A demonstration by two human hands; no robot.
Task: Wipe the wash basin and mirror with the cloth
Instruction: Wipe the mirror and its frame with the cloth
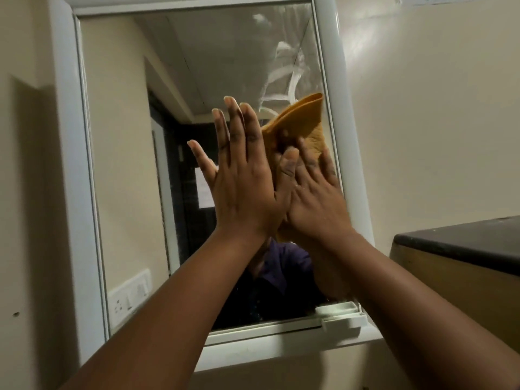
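Head view puts me looking up at the mirror [197, 80], framed in white on a cream wall. I see both hands raised against the glass at its right half. The right hand [315, 198] lies flat with fingers straight and slightly spread, pressing the orange cloth [301, 122] onto the mirror close to the right frame edge; a folded corner of the cloth sticks up above the fingertips. The left hand [242, 190] is just beside it on the left, fingers straight and together, thumb out; I think its edge touches the cloth, though the overlap hides the contact. Smeared streaks [284, 77] mark the glass above the cloth. A small white tray [344, 319] sits at the mirror's lower right corner, and a dark-topped cabinet [464, 249] stands at the right.
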